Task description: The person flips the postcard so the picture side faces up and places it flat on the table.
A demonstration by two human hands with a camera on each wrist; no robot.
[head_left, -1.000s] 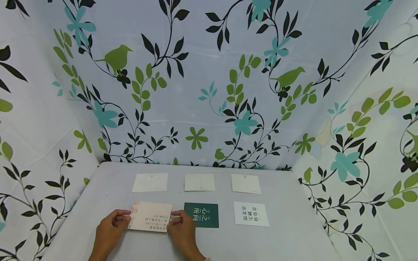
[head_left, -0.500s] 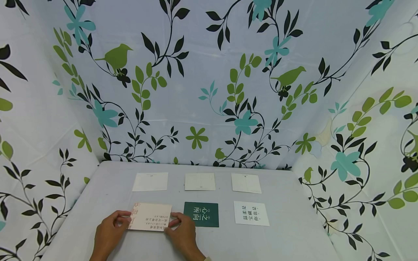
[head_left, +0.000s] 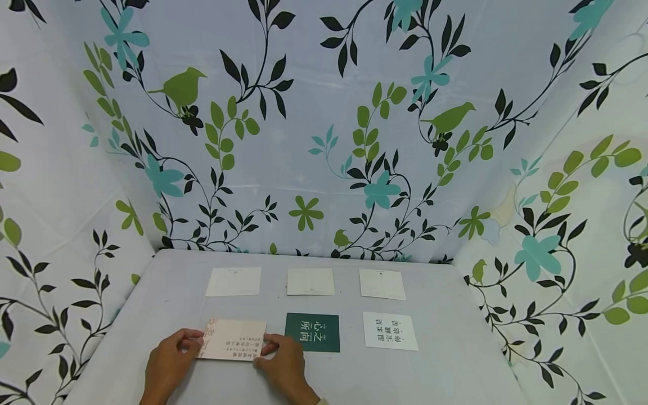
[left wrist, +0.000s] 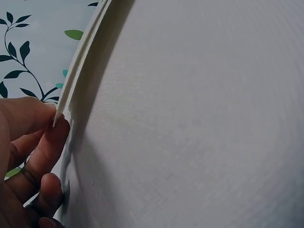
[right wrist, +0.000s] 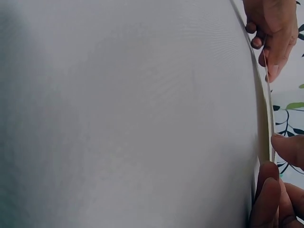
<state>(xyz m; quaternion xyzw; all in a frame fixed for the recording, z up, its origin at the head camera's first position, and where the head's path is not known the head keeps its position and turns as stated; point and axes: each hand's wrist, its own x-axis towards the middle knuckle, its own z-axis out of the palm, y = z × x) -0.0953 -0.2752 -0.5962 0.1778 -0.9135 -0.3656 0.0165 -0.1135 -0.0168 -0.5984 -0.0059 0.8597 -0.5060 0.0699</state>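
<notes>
One bird-and-leaf backdrop (head_left: 304, 157), one pale surface (head_left: 405, 374), and a two-handed hold is on!
Here's the left hand (head_left: 171, 358) pinching the left end of one cream card (head_left: 230, 337), the right hand (head_left: 284, 363) pinching its right end, so both hands are occupied, at the left of the near row. Just beside, one dark green card (head_left: 312, 333) with light characters lies flat; then one white card (head_left: 391, 331), dark characters. That's three near, and beyond them three more: a left pale card (head_left: 233, 282), a middle pale card (head_left: 310, 281), a right pale card (head_left: 382, 284).
</notes>
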